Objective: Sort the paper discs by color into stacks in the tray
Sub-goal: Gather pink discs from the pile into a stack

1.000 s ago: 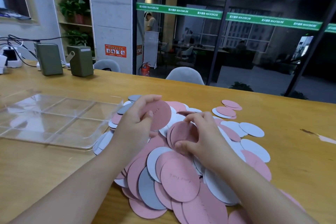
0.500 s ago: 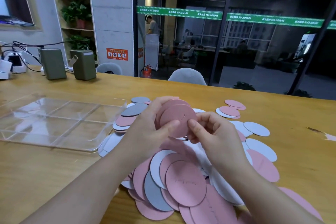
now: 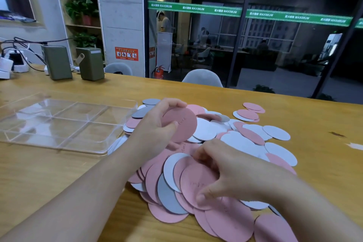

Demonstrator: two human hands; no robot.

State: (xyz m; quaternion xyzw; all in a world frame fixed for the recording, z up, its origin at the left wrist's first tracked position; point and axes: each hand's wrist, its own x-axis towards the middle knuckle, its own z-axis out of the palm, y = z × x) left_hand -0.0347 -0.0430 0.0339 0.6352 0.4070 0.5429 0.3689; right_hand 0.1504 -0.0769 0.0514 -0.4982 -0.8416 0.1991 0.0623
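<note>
A loose pile of pink, white and grey paper discs [image 3: 241, 141] covers the middle of the wooden table. My left hand [image 3: 155, 127] holds a small stack of pink discs [image 3: 182, 124] upright above the pile, thumb on the front face. Lower down, my right hand [image 3: 225, 175] pinches a large pink disc [image 3: 194, 184] lying on top of the pile, thumb at its near edge. The clear plastic tray [image 3: 110, 141] with several compartments sits to the left of the pile and holds no discs.
A few pink and white discs [image 3: 248, 114] lie apart at the back right. Two olive-green boxes [image 3: 58, 62] and cables with white chargers [image 3: 11, 65] stand at the far left edge. A glass wall and grey chairs are behind the table.
My right hand let go of the pink stack and dropped down to the pile, taking hold of a large pink disc. The left hand kept the stack raised.
</note>
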